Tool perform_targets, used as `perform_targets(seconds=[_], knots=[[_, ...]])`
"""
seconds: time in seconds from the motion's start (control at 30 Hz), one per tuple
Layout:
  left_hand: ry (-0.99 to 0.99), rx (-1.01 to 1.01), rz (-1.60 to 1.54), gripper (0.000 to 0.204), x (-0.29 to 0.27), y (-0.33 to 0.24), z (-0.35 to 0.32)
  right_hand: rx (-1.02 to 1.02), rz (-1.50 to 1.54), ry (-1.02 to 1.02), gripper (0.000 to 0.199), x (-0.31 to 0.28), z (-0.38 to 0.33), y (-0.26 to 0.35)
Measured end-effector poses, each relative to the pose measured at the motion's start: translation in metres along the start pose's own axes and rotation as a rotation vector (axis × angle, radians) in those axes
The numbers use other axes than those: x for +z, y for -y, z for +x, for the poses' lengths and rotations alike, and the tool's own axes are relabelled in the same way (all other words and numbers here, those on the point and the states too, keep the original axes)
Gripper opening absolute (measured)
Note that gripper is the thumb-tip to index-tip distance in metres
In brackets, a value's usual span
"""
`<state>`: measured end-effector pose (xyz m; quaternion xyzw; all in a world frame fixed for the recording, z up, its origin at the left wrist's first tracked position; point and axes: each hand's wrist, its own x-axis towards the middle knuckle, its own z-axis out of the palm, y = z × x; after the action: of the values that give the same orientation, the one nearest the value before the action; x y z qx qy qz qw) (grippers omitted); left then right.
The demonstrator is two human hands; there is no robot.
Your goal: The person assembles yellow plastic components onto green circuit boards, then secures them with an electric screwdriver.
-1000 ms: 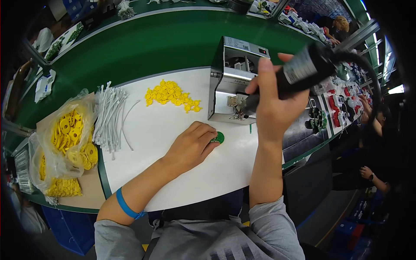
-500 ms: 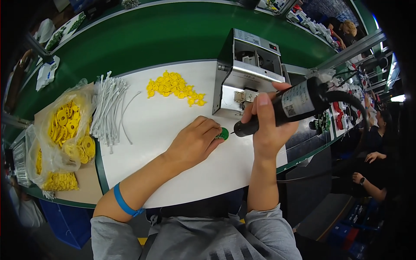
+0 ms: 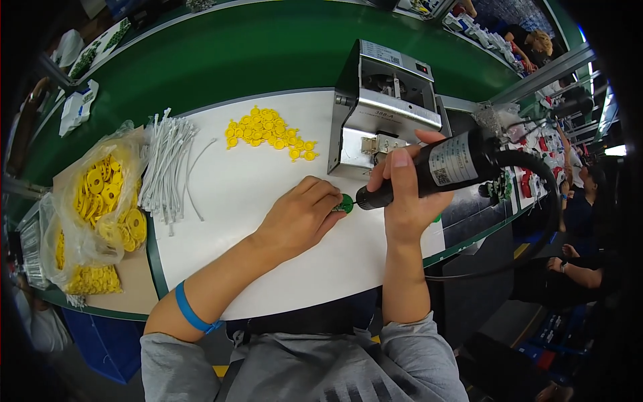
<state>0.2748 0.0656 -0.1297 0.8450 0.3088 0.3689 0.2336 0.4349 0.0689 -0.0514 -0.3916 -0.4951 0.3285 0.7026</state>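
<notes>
Between the thumb and fingers of my left hand (image 3: 299, 216) is a small round green circuit board (image 3: 347, 204), held near the white work surface (image 3: 268, 295). My fingers cover part of the board. My right hand (image 3: 410, 194) is wrapped round a black electric screwdriver (image 3: 439, 166), which lies tilted with its nose pointing left at the board. The nose is right beside the board's edge; whether the bit touches it I cannot tell. Behind the screwdriver stands a metal screw feeder (image 3: 388, 100), partly hidden by my right hand.
Small yellow plastic parts (image 3: 264, 127) lie in a pile beyond my left hand. White cable ties (image 3: 164, 167) are bundled at left, next to clear bags of yellow discs (image 3: 100, 194). The screwdriver's black cable (image 3: 552, 201) loops down at right. Other people sit farther right.
The screwdriver and my right hand have shifted slightly left, bringing the nose closer to the green board. My left hand stays almost still.
</notes>
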Motion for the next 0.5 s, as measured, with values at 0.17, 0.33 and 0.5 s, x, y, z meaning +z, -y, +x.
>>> perform_targets(seconds=[0.17,0.33,0.5], knots=[[0.003,0.008,0.001,0.020,0.0016,0.0012,-0.0011,-0.023,0.016,-0.020,0.038,0.0014,-0.0002,-0.0006],[-0.002,0.006,0.017,0.020,0.0041,0.0019,-0.0020,-0.012,-0.012,-0.026,0.038,-0.0003,-0.0008,-0.0034],[-0.011,0.005,0.008,0.020,0.0044,0.0028,-0.0029,-0.032,0.014,-0.029,0.038,-0.0001,-0.0038,-0.0054]])
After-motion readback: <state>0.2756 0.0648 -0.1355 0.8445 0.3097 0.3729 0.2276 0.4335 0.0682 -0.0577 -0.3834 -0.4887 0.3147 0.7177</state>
